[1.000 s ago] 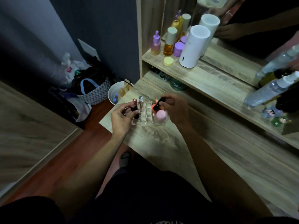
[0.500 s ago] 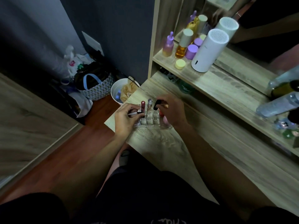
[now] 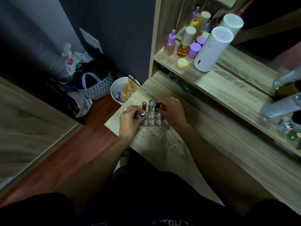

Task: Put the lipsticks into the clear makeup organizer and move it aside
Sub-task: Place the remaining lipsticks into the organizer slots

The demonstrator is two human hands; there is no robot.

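The clear makeup organizer (image 3: 153, 123), a grid of small square cells, sits near the left end of the wooden vanity top (image 3: 171, 144). A red lipstick (image 3: 144, 106) and a silver-capped clear one (image 3: 151, 105) stand upright in its back row. My left hand (image 3: 130, 120) pinches a silver-topped lipstick (image 3: 143, 114) over the left cells. My right hand (image 3: 170, 110) holds a black lipstick (image 3: 157, 106) upright at the back right cells. Something pink under my right hand is mostly hidden.
The shelf (image 3: 211, 79) above carries a white cylinder device (image 3: 211, 49), purple and amber bottles (image 3: 184, 46) and a yellow jar (image 3: 182, 63), with a mirror behind. A white bin (image 3: 118, 92) and a patterned bag (image 3: 96, 88) stand on the floor left of the vanity edge.
The red lipstick now stands in the organizer. My left hand has taken a silver-topped lipstick to the left cells. My right hand has lowered the black lipstick toward the back row.
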